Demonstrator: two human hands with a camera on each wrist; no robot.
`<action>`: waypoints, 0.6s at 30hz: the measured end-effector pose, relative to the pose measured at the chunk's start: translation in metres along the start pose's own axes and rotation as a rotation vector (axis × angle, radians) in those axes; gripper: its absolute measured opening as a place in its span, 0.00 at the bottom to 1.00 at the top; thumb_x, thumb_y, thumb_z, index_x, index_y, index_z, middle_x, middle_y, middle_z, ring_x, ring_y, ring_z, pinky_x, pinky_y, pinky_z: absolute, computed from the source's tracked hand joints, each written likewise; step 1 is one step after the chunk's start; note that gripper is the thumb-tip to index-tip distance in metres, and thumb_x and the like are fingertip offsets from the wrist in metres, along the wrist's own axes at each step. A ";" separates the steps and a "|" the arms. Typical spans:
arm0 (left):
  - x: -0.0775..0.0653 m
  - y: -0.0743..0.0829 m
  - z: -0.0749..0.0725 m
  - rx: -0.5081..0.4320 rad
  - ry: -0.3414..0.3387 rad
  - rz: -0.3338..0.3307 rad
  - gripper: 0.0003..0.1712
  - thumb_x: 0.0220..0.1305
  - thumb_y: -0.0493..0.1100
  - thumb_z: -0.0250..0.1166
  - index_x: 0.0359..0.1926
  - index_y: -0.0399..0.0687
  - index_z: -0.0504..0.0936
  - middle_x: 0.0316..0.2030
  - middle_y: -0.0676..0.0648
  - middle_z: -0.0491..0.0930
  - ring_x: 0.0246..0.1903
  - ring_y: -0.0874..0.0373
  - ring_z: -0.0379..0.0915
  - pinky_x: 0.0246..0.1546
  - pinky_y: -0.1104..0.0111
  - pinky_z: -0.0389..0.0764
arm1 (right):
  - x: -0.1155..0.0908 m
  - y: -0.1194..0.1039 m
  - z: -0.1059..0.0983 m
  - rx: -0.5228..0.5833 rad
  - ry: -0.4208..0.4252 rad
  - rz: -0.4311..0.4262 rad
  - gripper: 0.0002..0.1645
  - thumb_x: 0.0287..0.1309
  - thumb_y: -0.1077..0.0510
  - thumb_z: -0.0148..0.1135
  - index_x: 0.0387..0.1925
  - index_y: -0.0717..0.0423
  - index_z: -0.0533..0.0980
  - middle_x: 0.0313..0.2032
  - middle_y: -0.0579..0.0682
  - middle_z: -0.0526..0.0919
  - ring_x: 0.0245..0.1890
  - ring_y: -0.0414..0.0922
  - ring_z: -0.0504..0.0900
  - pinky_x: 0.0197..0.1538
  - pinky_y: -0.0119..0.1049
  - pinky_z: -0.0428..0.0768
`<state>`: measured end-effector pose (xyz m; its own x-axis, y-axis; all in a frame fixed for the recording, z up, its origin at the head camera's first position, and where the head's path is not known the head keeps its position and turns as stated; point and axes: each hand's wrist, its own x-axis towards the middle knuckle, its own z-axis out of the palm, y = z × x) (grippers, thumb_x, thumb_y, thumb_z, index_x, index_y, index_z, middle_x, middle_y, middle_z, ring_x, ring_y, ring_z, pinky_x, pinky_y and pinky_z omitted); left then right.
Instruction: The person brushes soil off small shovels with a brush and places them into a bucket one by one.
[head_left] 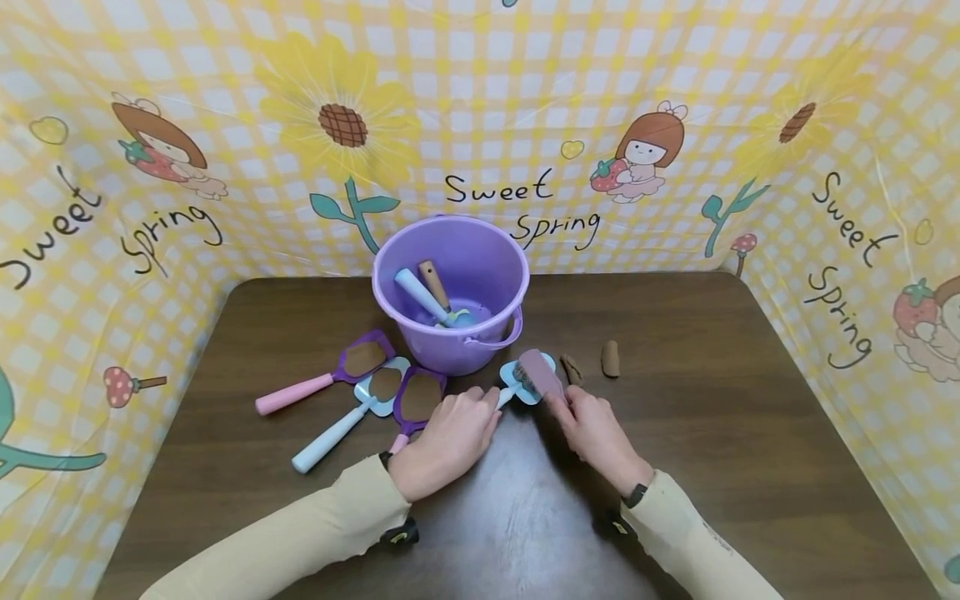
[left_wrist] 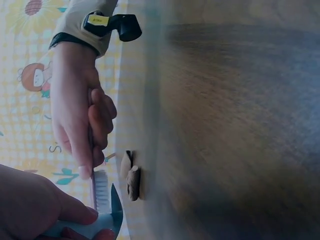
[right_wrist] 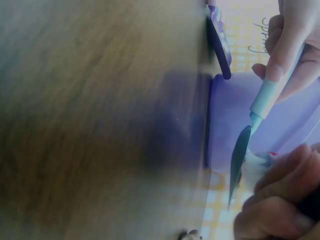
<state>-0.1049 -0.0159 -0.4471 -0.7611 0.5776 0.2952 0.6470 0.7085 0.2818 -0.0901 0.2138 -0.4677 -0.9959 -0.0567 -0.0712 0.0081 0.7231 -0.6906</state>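
My left hand [head_left: 453,442] grips the handle of a small light-blue toy shovel [head_left: 507,395], its flower-shaped head lifted above the table. In my right hand [head_left: 600,433] is a mauve brush [head_left: 542,375], its pale bristles [left_wrist: 102,192] against the shovel's head. The right wrist view shows that head [right_wrist: 240,152] edge-on with the brush behind it, partly hidden by my fingers. Just right of the brush lie two brown pieces [head_left: 611,359] that look like clay. A purple-headed shovel [head_left: 418,398] with a pink handle is partly covered by my left hand.
A purple bucket [head_left: 453,350] stands at the back middle, with a light-blue handle [head_left: 420,290] and a brown handle [head_left: 432,282] inside. To its left lie another purple-headed shovel [head_left: 296,394] and a blue one [head_left: 330,437], brown patches in their heads. Patterned cloth surrounds the table.
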 end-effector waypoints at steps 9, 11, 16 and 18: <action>0.003 0.000 -0.003 0.006 -0.024 0.004 0.10 0.67 0.38 0.72 0.35 0.39 0.78 0.24 0.45 0.75 0.20 0.49 0.76 0.18 0.59 0.75 | 0.004 0.007 -0.005 -0.145 -0.011 -0.185 0.17 0.73 0.51 0.64 0.27 0.52 0.73 0.18 0.42 0.68 0.17 0.38 0.67 0.22 0.33 0.68; 0.003 0.001 -0.003 0.004 -0.034 0.008 0.10 0.68 0.38 0.71 0.36 0.39 0.78 0.24 0.45 0.75 0.20 0.49 0.76 0.18 0.60 0.75 | 0.004 0.008 -0.003 -0.155 0.013 -0.157 0.18 0.73 0.51 0.64 0.28 0.53 0.73 0.18 0.43 0.67 0.17 0.40 0.68 0.23 0.34 0.68; 0.001 0.002 -0.001 0.034 -0.007 0.012 0.12 0.66 0.38 0.72 0.34 0.40 0.76 0.24 0.45 0.74 0.19 0.48 0.76 0.16 0.60 0.75 | 0.004 0.006 0.001 -0.154 0.042 -0.083 0.19 0.75 0.50 0.62 0.27 0.56 0.73 0.18 0.46 0.69 0.19 0.44 0.70 0.24 0.37 0.70; 0.000 0.003 0.000 0.046 0.010 0.014 0.13 0.65 0.38 0.73 0.33 0.40 0.75 0.23 0.45 0.74 0.19 0.47 0.77 0.16 0.59 0.75 | 0.004 0.005 0.002 -0.142 0.043 -0.058 0.21 0.75 0.50 0.60 0.26 0.56 0.72 0.18 0.46 0.70 0.18 0.44 0.71 0.24 0.38 0.71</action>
<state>-0.1029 -0.0142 -0.4463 -0.7517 0.5834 0.3077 0.6542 0.7188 0.2352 -0.0936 0.2157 -0.4731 -0.9972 -0.0741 -0.0016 -0.0592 0.8098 -0.5838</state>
